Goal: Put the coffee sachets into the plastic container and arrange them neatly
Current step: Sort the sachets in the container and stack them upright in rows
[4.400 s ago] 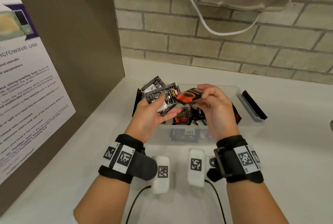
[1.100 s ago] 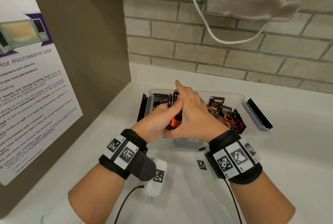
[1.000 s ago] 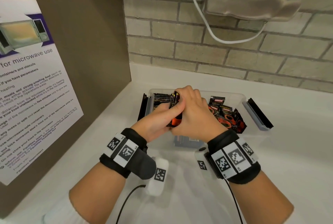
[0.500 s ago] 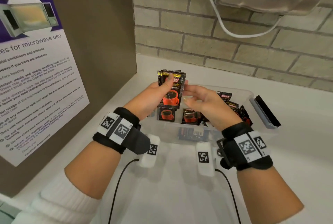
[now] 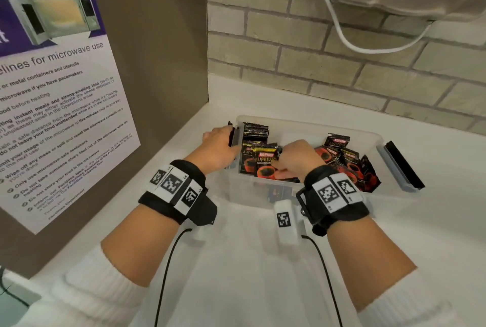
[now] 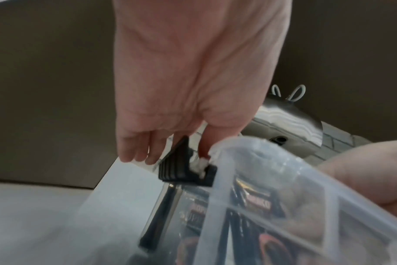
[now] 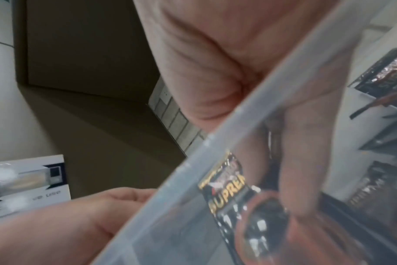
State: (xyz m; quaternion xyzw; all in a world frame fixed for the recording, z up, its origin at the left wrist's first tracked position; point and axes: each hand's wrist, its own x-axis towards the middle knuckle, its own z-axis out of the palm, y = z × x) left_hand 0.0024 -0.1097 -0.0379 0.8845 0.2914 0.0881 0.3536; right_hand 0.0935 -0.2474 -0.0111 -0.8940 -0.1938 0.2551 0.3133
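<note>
Clear plastic container (image 5: 373, 140) holds the coffee sachets (image 5: 265, 161), upright at its left end and loose at its right. Left hand (image 5: 218, 148), fingers slack, rests against the black latch (image 5: 232, 137). Right hand (image 5: 299, 158) curls over the front sachet. The foil is probably light, pliant and slippery, best pinched at the top edges. Half a second earlier the left hand held this stack aloft.

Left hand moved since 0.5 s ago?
Yes. Against the plastic container, the left hand went left: from over its interior to the latch outside its left wall.
</note>
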